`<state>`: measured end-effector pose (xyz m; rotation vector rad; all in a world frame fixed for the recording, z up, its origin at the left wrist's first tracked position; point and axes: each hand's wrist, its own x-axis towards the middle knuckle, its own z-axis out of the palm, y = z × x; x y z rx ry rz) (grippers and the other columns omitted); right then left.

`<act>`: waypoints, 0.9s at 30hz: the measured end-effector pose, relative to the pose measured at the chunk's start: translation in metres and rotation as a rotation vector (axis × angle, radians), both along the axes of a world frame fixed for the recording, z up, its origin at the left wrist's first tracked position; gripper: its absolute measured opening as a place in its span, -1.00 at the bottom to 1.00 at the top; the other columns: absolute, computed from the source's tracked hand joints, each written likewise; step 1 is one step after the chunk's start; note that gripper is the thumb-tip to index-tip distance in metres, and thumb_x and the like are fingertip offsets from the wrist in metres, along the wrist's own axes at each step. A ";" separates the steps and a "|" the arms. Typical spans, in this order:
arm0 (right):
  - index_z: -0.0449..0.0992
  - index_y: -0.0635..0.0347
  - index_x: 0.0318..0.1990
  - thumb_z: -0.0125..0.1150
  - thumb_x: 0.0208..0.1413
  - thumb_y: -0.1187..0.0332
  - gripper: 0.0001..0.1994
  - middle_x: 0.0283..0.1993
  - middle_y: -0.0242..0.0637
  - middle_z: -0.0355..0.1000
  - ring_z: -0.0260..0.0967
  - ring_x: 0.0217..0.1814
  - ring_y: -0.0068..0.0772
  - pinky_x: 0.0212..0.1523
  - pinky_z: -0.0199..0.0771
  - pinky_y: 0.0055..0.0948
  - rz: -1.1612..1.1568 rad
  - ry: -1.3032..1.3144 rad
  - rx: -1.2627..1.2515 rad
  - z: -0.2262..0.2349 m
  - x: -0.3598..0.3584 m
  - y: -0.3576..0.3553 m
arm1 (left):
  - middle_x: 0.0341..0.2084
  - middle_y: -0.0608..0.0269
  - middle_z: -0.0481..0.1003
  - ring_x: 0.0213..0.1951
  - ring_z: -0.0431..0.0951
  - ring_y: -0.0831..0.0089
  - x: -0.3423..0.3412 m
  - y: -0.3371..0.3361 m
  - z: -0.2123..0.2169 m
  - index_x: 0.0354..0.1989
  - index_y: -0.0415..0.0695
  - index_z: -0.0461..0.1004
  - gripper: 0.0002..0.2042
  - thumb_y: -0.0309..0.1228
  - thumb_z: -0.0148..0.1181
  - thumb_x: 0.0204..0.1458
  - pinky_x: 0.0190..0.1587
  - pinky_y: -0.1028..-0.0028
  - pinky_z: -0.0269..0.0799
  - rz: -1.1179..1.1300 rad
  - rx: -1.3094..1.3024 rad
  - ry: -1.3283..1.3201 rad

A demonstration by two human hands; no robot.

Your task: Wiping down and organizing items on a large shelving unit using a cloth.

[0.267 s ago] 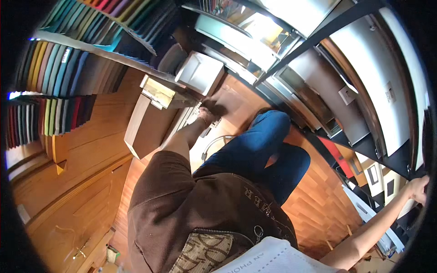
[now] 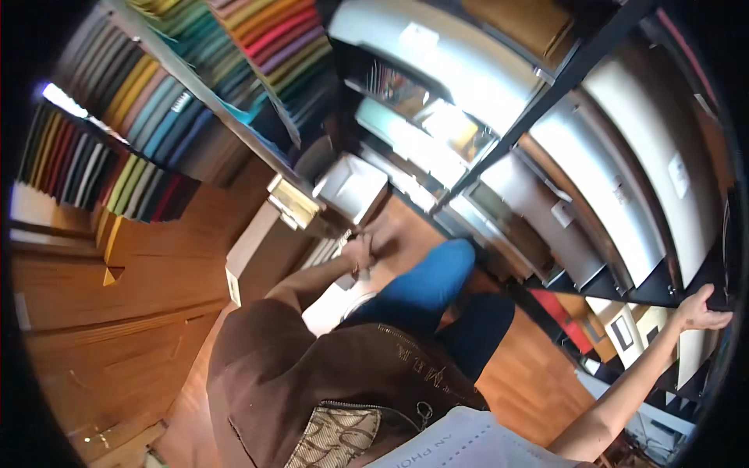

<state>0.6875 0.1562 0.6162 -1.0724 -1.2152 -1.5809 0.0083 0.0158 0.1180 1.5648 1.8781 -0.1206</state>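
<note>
I see my left hand (image 2: 360, 251) stretched down to the white boxes (image 2: 353, 186), fingers too blurred to read. My right hand (image 2: 700, 310) reaches out to the dark shelf (image 2: 624, 290), fingers loosely together on its edge.

Left hand (image 2: 360, 251) sits near frame centre, slightly left, at the end of a bare forearm running up from the brown-sleeved shoulder at lower centre. Fingers look curled, grip state unclear from blur. Right hand (image 2: 701, 309) is far out at the right edge, arm bare and stretched nearly straight from lower centre-right. Palm faces away, fingers (image 2: 714, 316) extended and loosely spread, wrist bent slightly back.
</note>
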 end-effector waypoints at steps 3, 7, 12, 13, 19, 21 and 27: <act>0.25 0.49 0.16 0.36 -0.08 0.22 -0.30 0.20 0.20 0.18 0.09 0.28 0.11 0.30 0.08 -0.08 0.157 0.182 -0.007 -0.006 -0.043 -0.004 | -0.35 -0.08 0.55 -0.26 0.58 0.08 -0.013 0.016 0.056 -0.24 -0.30 0.48 -0.53 -0.16 0.27 -0.24 -0.21 0.23 0.48 0.349 0.082 -0.330; 0.16 0.39 0.25 0.29 0.01 0.30 -0.32 0.29 0.13 0.11 0.03 0.35 0.07 0.33 0.04 -0.12 0.218 0.174 -0.027 -0.006 -0.073 -0.012 | -0.31 -0.04 0.57 -0.30 0.62 0.19 -0.034 0.051 0.116 -0.19 -0.40 0.45 -0.73 -0.45 0.01 0.01 -0.20 0.31 0.56 0.752 -0.310 -1.617; 0.04 0.19 0.35 0.19 0.06 0.33 -0.30 0.41 -0.06 -0.07 -0.10 0.42 -0.02 0.32 0.05 -0.25 0.271 0.317 -0.110 -0.008 -0.080 -0.019 | -0.33 0.00 0.56 -0.31 0.61 0.25 -0.045 0.119 0.264 -0.22 -0.39 0.46 -0.77 -0.49 0.02 0.00 -0.18 0.32 0.55 0.488 0.317 -1.689; 0.04 0.22 0.35 0.17 0.05 0.36 -0.31 0.40 -0.05 -0.06 -0.09 0.42 -0.01 0.34 0.01 -0.24 0.300 0.351 -0.111 -0.009 -0.080 -0.021 | -0.32 0.03 0.55 -0.31 0.59 0.30 -0.039 0.133 0.305 -0.23 -0.36 0.47 -0.79 -0.50 0.05 -0.01 -0.18 0.37 0.53 0.423 0.452 -1.701; 0.02 0.25 0.35 0.16 0.02 0.50 -0.29 0.39 -0.02 -0.04 -0.08 0.42 0.02 0.36 -0.04 -0.18 0.285 0.356 -0.105 -0.003 -0.099 -0.022 | -0.29 0.09 0.51 -0.20 0.48 0.23 -0.037 0.223 0.448 -0.21 -0.22 0.54 -0.78 -0.45 0.09 -0.01 -0.12 0.36 0.37 0.525 1.972 -0.662; 0.01 0.22 0.36 0.13 0.03 0.52 -0.30 0.40 -0.03 -0.08 -0.09 0.42 0.02 0.36 -0.04 -0.17 0.328 0.372 -0.121 -0.005 -0.115 -0.013 | -0.28 0.00 0.49 -0.13 0.44 0.10 -0.065 0.253 0.440 -0.28 -0.21 0.56 -0.80 -0.42 0.06 -0.01 -0.03 0.24 0.29 0.547 1.903 -0.282; 0.04 0.26 0.33 0.13 0.02 0.49 -0.32 0.40 -0.05 -0.05 -0.11 0.44 0.01 0.38 -0.08 -0.16 0.359 0.343 -0.099 -0.008 -0.093 -0.019 | -0.15 0.00 0.39 -0.14 0.34 0.04 0.004 0.252 0.424 -0.06 -0.20 0.44 -0.72 -0.45 0.04 0.03 -0.02 0.19 0.25 0.423 1.917 0.098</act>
